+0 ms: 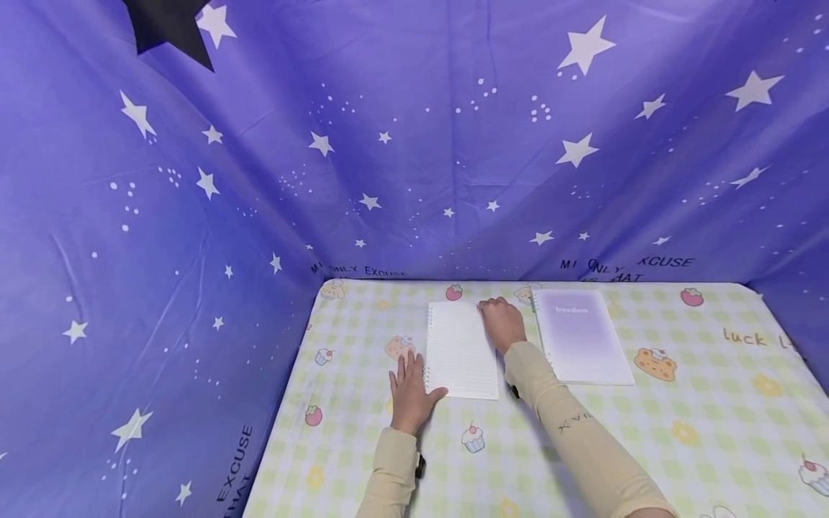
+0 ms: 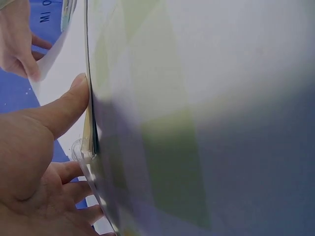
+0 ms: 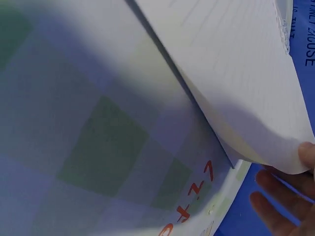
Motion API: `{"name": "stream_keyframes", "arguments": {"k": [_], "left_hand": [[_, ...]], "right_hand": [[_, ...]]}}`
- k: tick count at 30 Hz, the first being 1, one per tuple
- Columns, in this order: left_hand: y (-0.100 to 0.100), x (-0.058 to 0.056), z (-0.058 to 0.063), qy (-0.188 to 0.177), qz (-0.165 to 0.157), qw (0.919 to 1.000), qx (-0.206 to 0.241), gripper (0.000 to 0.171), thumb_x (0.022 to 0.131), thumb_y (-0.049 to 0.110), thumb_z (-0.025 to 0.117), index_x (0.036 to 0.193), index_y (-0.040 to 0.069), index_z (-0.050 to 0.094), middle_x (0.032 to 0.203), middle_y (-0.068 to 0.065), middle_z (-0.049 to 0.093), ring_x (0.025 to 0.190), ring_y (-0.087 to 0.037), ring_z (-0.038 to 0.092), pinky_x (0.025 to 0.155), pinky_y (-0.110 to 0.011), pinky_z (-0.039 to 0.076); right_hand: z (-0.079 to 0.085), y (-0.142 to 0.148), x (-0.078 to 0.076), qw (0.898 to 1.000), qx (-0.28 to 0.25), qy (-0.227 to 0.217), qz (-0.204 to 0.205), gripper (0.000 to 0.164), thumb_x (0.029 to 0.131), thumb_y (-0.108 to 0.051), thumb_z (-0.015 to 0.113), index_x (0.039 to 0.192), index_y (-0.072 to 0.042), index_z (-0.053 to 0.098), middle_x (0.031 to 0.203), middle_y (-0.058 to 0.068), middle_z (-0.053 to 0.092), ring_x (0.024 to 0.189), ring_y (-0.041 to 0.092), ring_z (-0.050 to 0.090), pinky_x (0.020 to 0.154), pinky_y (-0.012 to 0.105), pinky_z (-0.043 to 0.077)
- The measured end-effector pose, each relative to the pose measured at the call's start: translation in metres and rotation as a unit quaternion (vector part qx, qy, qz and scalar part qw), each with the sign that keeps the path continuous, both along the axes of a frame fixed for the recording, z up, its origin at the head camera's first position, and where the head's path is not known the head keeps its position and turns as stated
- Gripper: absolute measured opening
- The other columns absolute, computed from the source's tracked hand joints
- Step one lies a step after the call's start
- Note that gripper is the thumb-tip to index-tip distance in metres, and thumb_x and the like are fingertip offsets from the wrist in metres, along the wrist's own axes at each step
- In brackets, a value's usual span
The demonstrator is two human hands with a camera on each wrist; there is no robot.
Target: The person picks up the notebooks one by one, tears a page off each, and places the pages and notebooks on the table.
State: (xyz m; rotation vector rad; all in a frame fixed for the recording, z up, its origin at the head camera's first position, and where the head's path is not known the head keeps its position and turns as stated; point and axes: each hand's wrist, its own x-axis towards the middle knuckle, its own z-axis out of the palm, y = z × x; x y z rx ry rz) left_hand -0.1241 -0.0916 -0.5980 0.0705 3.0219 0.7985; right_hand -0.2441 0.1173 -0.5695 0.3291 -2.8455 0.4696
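Note:
A spiral-bound notebook lies open at a white lined page on the table, its coil along the left side. My left hand rests at its lower left corner with fingers spread beside the coil. The left thumb presses the bottom edge of the notebook. At the top right corner, my right hand pinches the page between thumb and fingers. The right wrist view shows that page lifted and curving at its corner, apart from the sheets below.
A second spiral notebook, with a purple cover reading "freedom", lies right of the right hand. The checked tablecloth bears printed cupcakes, strawberries and bears. A blue-purple star-patterned curtain hangs behind and at both sides.

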Motion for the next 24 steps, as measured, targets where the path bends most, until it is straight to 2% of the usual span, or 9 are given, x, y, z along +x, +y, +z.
{"name": "stream_keyframes", "arguments": {"k": [4, 8, 14, 20, 24], "left_hand": [[0.002, 0.000, 0.000, -0.006, -0.003, 1.0000, -0.005, 0.088, 0.074, 0.044, 0.071, 0.141, 0.000, 0.033, 0.149, -0.017, 0.023, 0.137, -0.035, 0.015, 0.108, -0.059, 0.011], [0.002, 0.001, 0.001, -0.011, -0.003, 0.9999, -0.009, 0.088, 0.075, 0.045, 0.070, 0.141, 0.000, 0.032, 0.149, -0.017, 0.022, 0.138, -0.035, 0.014, 0.108, -0.059, 0.010], [0.002, 0.002, 0.002, -0.016, -0.007, 0.9998, -0.012, 0.089, 0.076, 0.044, 0.069, 0.142, -0.001, 0.029, 0.150, -0.018, 0.020, 0.137, -0.037, 0.012, 0.107, -0.060, 0.009], [0.004, 0.000, 0.004, -0.020, -0.008, 0.9994, -0.028, 0.089, 0.077, 0.045, 0.068, 0.142, -0.001, 0.029, 0.149, -0.019, 0.020, 0.137, -0.037, 0.012, 0.107, -0.060, 0.009], [0.005, -0.002, 0.005, -0.028, -0.005, 0.9988, -0.040, 0.090, 0.076, 0.048, 0.067, 0.142, 0.000, 0.030, 0.149, -0.019, 0.021, 0.137, -0.037, 0.013, 0.107, -0.059, 0.011]], "right_hand": [[-0.001, 0.001, 0.002, 1.000, -0.015, -0.008, 0.018, 0.031, 0.096, -0.010, 0.044, 0.124, -0.001, 0.056, 0.120, 0.015, 0.059, 0.107, 0.031, 0.054, 0.088, 0.042, 0.047], [-0.002, 0.002, 0.004, 0.999, -0.020, 0.004, 0.034, 0.035, 0.097, -0.014, 0.044, 0.130, -0.006, 0.051, 0.134, 0.015, 0.048, 0.121, 0.031, 0.044, 0.098, 0.046, 0.038], [-0.007, -0.002, 0.012, 0.996, -0.027, 0.045, 0.075, 0.033, 0.095, -0.012, 0.049, 0.125, -0.003, 0.055, 0.132, 0.014, 0.051, 0.122, 0.030, 0.045, 0.102, 0.044, 0.034], [-0.015, -0.008, 0.027, 0.988, -0.049, 0.055, 0.136, 0.037, 0.092, -0.007, 0.052, 0.128, -0.002, 0.051, 0.129, 0.012, 0.053, 0.121, 0.029, 0.046, 0.104, 0.042, 0.033], [-0.019, -0.013, 0.037, 0.984, -0.055, 0.064, 0.159, 0.036, 0.091, -0.006, 0.053, 0.127, -0.002, 0.054, 0.127, 0.012, 0.055, 0.118, 0.029, 0.050, 0.103, 0.043, 0.034]]}}
